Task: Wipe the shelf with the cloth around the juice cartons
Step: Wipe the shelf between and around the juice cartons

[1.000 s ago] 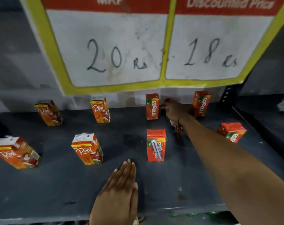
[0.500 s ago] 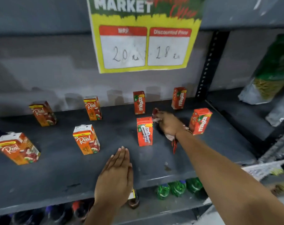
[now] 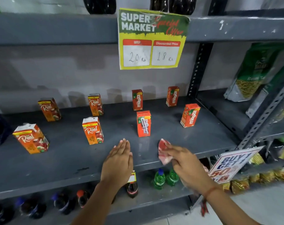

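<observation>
Several small juice cartons stand spaced out on the grey metal shelf (image 3: 203, 137): orange Real cartons (image 3: 92, 130) on the left half, red Maaza cartons (image 3: 143, 123) on the right half. My right hand (image 3: 185, 164) grips a red and white cloth (image 3: 164, 151) at the shelf's front edge, just right of and in front of the middle Maaza carton. My left hand (image 3: 117, 163) lies flat, palm down, fingers together, on the front of the shelf between the front Real carton and that Maaza carton. It holds nothing.
A yellow price sign (image 3: 151, 41) hangs from the shelf above. Soda bottles (image 3: 159, 178) stand on the shelf below. A perforated upright post (image 3: 197, 70) bounds the shelf on the right; beyond it are snack bags (image 3: 251, 73) and a tilted offer card (image 3: 230, 164).
My right hand has pulled the cloth from the back, between the rear Maaza cartons, forward to the front edge. The view has drawn back and up. My left hand stayed flat on the shelf.
</observation>
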The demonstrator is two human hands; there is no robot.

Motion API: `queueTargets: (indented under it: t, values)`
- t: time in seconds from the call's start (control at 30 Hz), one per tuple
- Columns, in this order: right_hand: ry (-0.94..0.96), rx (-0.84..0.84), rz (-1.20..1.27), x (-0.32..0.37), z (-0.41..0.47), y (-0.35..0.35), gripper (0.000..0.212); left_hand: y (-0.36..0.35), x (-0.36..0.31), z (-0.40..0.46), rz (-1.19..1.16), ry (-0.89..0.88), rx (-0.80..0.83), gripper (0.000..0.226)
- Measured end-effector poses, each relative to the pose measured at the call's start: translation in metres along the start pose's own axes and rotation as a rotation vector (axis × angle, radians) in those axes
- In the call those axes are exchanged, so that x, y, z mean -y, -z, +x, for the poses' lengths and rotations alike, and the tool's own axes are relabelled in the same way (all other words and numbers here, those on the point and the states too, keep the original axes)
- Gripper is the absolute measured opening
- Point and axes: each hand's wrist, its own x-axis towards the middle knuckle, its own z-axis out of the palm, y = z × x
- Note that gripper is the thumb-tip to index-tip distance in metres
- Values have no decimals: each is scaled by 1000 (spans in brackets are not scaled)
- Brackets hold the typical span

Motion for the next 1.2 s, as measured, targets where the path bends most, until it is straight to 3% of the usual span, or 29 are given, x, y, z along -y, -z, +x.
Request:
queueTargets:
  t: [0.17,0.27,0.37,0.47,0.53,0.73,0.97,1.2]
  values:
    - [40,109,380,1,-38,-18,98,23,18,-37,-90,50,-81,64]
    - [38,54,499,24,-34,-37,95,32,56,-62,-97,160,-181,56]
    - [37,-81,621,56,-19,-49,101,40,96,-74,-56,244,-137,63]
    - [14,-209,708,90,4,-60,72,46,122,-66,12,258,-67,74]
    - [9,-254,685,112,27,-66,59,44,135,-53,17,237,-22,76]
    - [23,-323,530,158,130,-70,58,40,159,-15,22,193,43,84]
    - [-86,-183,209,171,264,-69,45,40,158,-16,13,173,-25,68]
    - [-47,-8,-134,182,305,-73,48,36,160,-16,55,170,-25,54]
